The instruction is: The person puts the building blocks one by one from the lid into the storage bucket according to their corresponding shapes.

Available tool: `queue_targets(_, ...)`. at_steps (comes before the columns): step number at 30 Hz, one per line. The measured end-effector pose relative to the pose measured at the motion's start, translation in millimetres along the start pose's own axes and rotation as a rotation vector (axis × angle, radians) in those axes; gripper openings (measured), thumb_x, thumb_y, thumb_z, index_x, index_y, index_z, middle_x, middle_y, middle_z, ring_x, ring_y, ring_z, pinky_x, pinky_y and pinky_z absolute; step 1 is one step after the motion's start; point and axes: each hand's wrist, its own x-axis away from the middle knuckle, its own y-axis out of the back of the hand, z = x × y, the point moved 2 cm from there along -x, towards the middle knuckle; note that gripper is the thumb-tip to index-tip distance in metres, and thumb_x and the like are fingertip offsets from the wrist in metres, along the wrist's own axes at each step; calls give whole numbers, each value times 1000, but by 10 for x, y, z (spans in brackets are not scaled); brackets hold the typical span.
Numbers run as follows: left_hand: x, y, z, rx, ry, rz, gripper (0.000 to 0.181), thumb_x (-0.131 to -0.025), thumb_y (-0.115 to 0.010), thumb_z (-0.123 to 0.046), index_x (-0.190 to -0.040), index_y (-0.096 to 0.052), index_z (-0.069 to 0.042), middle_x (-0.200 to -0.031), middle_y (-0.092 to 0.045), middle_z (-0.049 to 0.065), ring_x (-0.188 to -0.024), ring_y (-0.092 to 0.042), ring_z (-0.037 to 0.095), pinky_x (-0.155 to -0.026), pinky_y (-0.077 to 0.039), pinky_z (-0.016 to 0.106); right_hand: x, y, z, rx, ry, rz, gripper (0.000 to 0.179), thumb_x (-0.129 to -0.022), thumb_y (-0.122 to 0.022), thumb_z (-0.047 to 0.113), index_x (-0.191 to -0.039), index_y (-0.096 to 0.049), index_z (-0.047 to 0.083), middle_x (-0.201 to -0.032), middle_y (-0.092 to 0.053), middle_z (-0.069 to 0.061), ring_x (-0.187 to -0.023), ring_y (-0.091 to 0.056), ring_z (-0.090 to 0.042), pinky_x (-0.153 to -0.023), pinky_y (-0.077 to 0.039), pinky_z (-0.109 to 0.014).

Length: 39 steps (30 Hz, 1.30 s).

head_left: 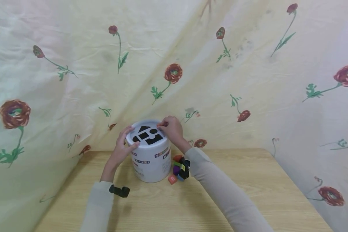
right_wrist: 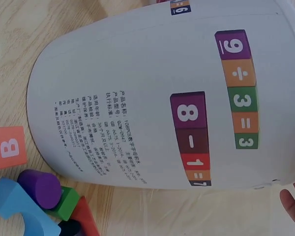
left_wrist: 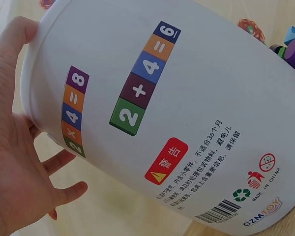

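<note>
A white toy-block bucket (head_left: 151, 164) stands upright, its lid (head_left: 154, 123) cut with black-looking shaped holes, among them a triangle, a circle and a square. My left hand (head_left: 122, 150) rests on the lid's left edge, thumb toward the front and the other fingers along the far side. In the left wrist view those fingers are spread and fairly straight beside the rim. At the lid's back right, my right hand (head_left: 171, 128) pinches a small orange-red block (head_left: 159, 125), mostly hidden by the fingers. Only some fingertips (right_wrist: 289, 204) show at the right wrist view's edge.
Several loose blocks lie right of the bucket's base: a coral cube (right_wrist: 9, 146) marked B, a purple cylinder (right_wrist: 42, 189), a blue arch (right_wrist: 27, 204), a green block (right_wrist: 65, 202) and a red piece (right_wrist: 86, 216). A flowered cloth (head_left: 139, 90) hangs close behind the wooden table (head_left: 156, 206).
</note>
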Motion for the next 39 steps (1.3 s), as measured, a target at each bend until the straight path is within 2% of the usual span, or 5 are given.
queue_targets(10,-15,9,20,-14,-11,0,75,-92,-68,-27,-157,-34,-15,-171,-13,7,-157,-11,39,-120,-18,71,3,16,-69,-44,31,-1,12,-88,-79,16,-96,-79,7,-99,-73,-8,-96,-65,-23,-86,-57,-37)
queue_targets(21,-6,3,4,-14,-18,-2,74,-92,-68,-27,-157,-34,-14,-171,-13,8,-157,-11,39,-120,-18,72,29,83,-47,-101,48,58,17,-89,-77,12,-105,-76,6,-105,-74,-10,-99,-67,-24,-89,-58,-36)
queue_targets(26,-11,6,-3,-15,-9,-2,75,-92,-68,-28,-158,-34,-15,-172,-12,7,-157,-11,39,-120,-17,72,50,154,-52,-148,49,89,24,-88,-78,10,-112,-75,5,-113,-74,-12,-105,-67,-27,-89,-59,-38)
queue_targets(30,-22,8,6,-13,-2,1,76,-92,-68,-29,-158,-33,-16,-172,-12,7,-157,-11,39,-120,-17,72,88,218,-117,-189,65,112,31,-90,-76,12,-121,-72,7,-124,-72,-11,-112,-68,-27,-95,-57,-42)
queue_targets(39,-16,6,29,7,-8,7,76,-92,-68,-27,-158,-32,-16,-172,-11,6,-157,-11,38,-120,-18,72,271,343,-263,-199,128,164,42,-97,-69,21,-138,-63,12,-142,-64,-7,-125,-63,-26,-102,-53,-46)
